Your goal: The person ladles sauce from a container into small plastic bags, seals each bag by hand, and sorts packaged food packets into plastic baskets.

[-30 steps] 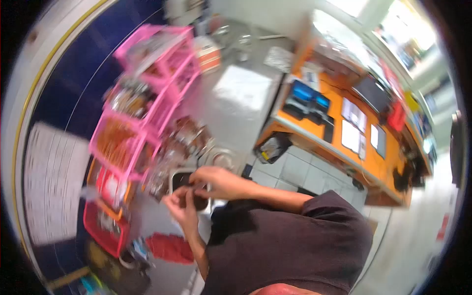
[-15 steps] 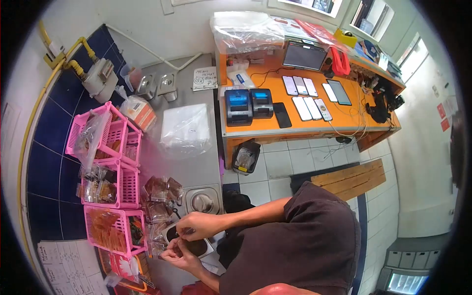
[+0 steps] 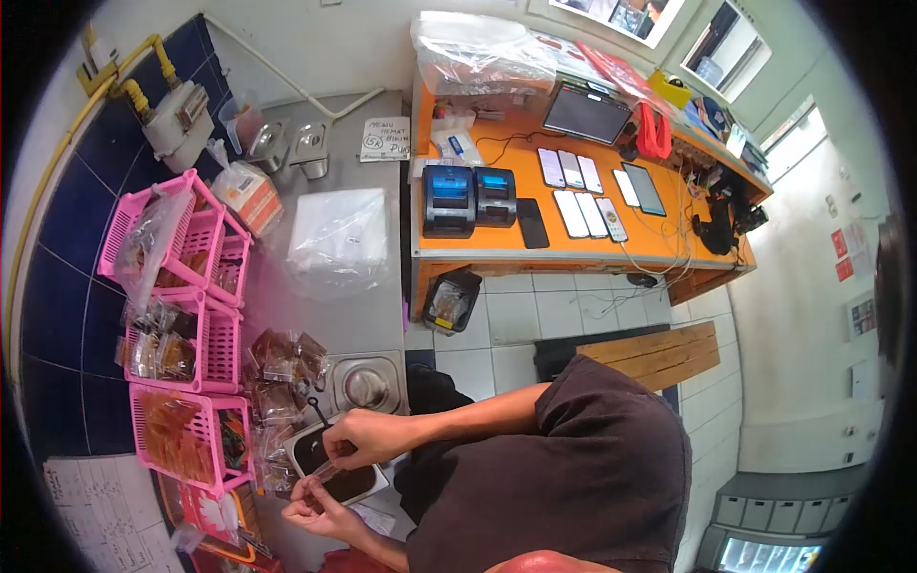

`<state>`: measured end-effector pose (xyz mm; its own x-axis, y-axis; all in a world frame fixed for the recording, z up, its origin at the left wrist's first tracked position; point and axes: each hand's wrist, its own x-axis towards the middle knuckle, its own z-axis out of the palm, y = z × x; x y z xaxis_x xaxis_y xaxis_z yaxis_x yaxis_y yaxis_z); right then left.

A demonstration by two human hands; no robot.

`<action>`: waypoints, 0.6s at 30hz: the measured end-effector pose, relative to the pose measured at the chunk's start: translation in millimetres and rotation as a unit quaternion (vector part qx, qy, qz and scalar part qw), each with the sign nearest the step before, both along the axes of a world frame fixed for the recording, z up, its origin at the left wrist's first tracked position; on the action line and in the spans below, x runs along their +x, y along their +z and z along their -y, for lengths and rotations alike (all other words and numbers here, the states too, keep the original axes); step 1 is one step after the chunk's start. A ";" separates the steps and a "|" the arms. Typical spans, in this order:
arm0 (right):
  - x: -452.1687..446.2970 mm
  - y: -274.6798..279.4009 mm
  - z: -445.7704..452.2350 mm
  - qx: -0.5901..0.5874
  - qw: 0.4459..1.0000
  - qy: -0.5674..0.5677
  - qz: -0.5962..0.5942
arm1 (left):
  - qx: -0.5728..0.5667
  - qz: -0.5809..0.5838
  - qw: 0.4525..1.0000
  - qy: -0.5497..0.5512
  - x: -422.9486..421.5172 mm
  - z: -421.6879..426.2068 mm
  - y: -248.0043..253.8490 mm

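My right hand (image 3: 368,437) is closed in a pinch above a metal container of dark contents (image 3: 357,484). My left hand (image 3: 320,511) is just below it, fingers pinched together at the container's near-left edge. Between the two sets of fingertips stretches a small clear plastic bag (image 3: 326,472), gripped by both hands. A dark spoon handle (image 3: 317,411) sticks up from the container's far end. Filled clear sachets (image 3: 277,406) lie in a pile to the left of the container. Beside it is a steel pot with a round lid (image 3: 367,386).
Pink baskets (image 3: 191,435) holding packets stand along the blue tiled wall. A stack of clear plastic bags (image 3: 337,234) lies farther along the steel counter (image 3: 287,315). Printers (image 3: 449,201), phones and a monitor (image 3: 586,113) occupy the orange desk (image 3: 516,158). A wooden bench (image 3: 659,355) is behind me.
My hands have drawn slightly apart, with clear plastic now visible between them. The whole view has shifted, so the counter things appear farther left.
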<state>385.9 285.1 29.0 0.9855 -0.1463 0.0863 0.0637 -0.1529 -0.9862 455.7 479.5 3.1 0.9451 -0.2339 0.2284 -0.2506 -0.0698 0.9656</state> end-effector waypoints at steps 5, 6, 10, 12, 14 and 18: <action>-2.7 6.8 5.6 -0.032 0.999 0.011 -0.034 | 0.007 0.003 1.000 0.011 -2.5 -14.8 -14.4; -4.1 6.3 10.0 -0.031 0.999 0.015 -0.039 | 0.016 -0.006 1.000 0.015 -2.5 -20.9 -19.3; 2.7 25.8 40.0 -0.136 0.986 -0.080 -0.050 | 0.108 -0.010 0.984 0.138 -4.3 -69.9 -41.6; 15.2 46.9 47.3 -0.117 0.982 -0.143 -0.029 | 0.249 -0.013 0.943 0.219 -8.0 -105.0 -65.1; 36.7 35.2 48.6 -0.180 0.968 -0.177 -0.001 | 0.305 -0.120 0.914 0.237 -23.2 -125.2 -80.2; 69.7 40.8 33.2 -0.268 0.955 -0.118 0.039 | 0.379 -0.185 0.885 0.197 -42.1 -128.2 -108.3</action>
<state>455.7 251.9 69.9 0.9181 -0.2768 0.2837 0.0360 -0.6545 -0.7552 413.6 607.8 -105.2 0.9649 0.1761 -0.1950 0.2601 -0.7447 0.6147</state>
